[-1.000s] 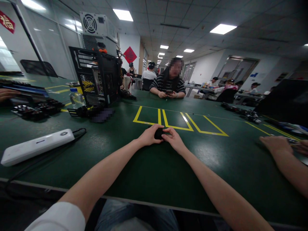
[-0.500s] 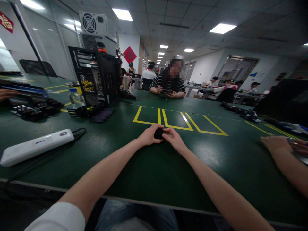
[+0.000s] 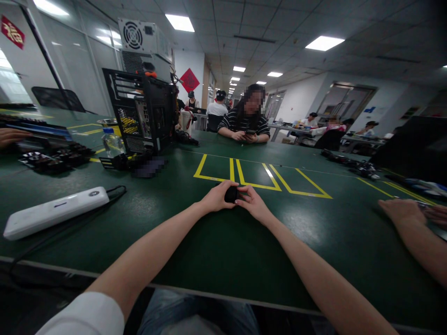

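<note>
A small black object with a rounded outline [image 3: 231, 194] is at the middle of the green table [image 3: 209, 246], just in front of the yellow tape outlines [image 3: 239, 172]. My left hand [image 3: 217, 197] wraps round its left side, with thumb and fingers closed on it. From the right, my right hand [image 3: 252, 201] pinches at its edge with thumb and forefinger. The fingers cover much of the object, so its exact kind cannot be made out.
To the left lies a white power strip [image 3: 57, 211] with a black cable. Behind it stand a water bottle [image 3: 112, 144] and an open black computer case [image 3: 139, 111]. Another person's hand [image 3: 401, 211] works at the right; a person [image 3: 244, 121] sits opposite with a phone.
My hands stay in nearly the same place around the black object, with a slight shift of the right fingers. The person opposite has brought both hands together at the phone.
</note>
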A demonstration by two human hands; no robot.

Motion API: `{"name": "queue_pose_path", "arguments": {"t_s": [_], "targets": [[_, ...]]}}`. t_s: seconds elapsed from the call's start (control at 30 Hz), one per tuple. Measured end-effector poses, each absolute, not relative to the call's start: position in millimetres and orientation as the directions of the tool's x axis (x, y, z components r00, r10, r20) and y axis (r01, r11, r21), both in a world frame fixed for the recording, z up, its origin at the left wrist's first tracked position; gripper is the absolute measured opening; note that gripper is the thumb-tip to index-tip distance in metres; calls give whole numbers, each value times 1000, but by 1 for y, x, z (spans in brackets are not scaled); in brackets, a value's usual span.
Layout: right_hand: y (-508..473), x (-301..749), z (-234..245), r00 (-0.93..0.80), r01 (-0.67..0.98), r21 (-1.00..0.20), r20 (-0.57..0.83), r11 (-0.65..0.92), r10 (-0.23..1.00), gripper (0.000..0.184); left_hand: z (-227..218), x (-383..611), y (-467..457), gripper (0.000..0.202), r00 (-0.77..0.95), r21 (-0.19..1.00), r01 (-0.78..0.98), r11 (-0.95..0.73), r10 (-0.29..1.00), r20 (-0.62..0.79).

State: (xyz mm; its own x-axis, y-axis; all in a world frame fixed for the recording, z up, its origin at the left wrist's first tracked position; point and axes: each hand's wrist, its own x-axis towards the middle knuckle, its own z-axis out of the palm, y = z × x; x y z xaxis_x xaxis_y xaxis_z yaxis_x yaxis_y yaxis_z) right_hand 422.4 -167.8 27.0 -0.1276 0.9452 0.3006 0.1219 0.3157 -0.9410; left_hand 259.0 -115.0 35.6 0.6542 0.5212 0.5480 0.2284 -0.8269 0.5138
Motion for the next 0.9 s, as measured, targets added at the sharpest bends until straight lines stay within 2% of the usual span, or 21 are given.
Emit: {"name": "queue_pose_path", "arguments": {"t_s": [0.23,0.4,0.63,0.9], "targets": [[-165,420,26,-73,139,-940,304,311,950,23,35,258,-117,59,652,502,235,-833,518,554],[-165,420,29,-66,166,-936,304,311,951,31,37,258,-120,60,654,503,238,-831,520,550],[-170,422,29,-140,125,-946,283,301,949,36,38,258,-120,59,652,521,270,-809,552,520],[-166,421,28,-79,124,-947,290,298,954,23,37,258,-118,58,658,499,248,-831,522,543]]}}
